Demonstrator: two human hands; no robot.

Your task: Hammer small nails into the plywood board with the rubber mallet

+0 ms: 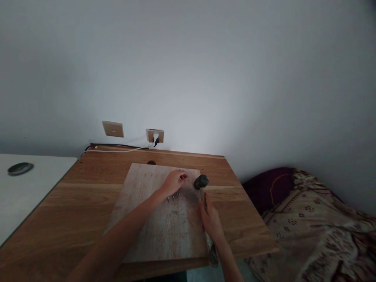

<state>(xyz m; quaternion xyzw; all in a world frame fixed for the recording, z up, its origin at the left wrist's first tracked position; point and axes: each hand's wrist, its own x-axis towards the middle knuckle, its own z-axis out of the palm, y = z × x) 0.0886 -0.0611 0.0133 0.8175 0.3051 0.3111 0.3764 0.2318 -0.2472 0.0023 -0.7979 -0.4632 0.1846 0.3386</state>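
Note:
My right hand [210, 219] is wrapped around the wooden handle of a hammer [202, 181]. The dark hammer head is raised near the right edge of a pale wooden board [152, 223]. Over the upper right part of that board, my left hand [175, 181] has its fingertips pinched together. Whatever they hold is too small to make out. Just below the left hand lie several loose nails [176, 195], with one more nail [187, 196] apart to the right. A row of small dark points runs along the board's far edge, left of the hand.
The board lies on a brown wooden table [235, 197] against the wall. Cables [129, 149] run along its back edge to a wall socket [155, 136]. A white surface [32, 188] adjoins at left, with a dark round object [20, 168]. Patterned bedding [311, 227] is at right.

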